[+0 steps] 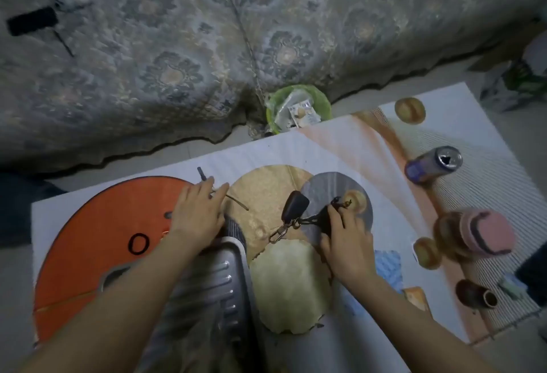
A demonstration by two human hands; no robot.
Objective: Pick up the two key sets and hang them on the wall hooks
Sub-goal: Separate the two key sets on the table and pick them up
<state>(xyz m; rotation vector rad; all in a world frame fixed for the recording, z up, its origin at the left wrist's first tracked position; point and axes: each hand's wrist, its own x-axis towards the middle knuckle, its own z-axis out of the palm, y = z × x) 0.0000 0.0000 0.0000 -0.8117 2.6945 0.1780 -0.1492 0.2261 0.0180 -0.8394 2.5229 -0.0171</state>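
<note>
Right hand [344, 233] clamped on black key set [296, 210]; left hand [196, 213] pinching a key [204, 176]; green bin [297, 109] holding wrappers.

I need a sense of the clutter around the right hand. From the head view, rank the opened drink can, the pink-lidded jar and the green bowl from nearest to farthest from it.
From the right hand:
1. Pink-lidded jar, to its right, level with the hand.
2. Opened drink can, up and to the right.
3. Green bowl, straight beyond it, off the table's far edge.
The jar and can are nearly equal; I would not press that order.
</note>
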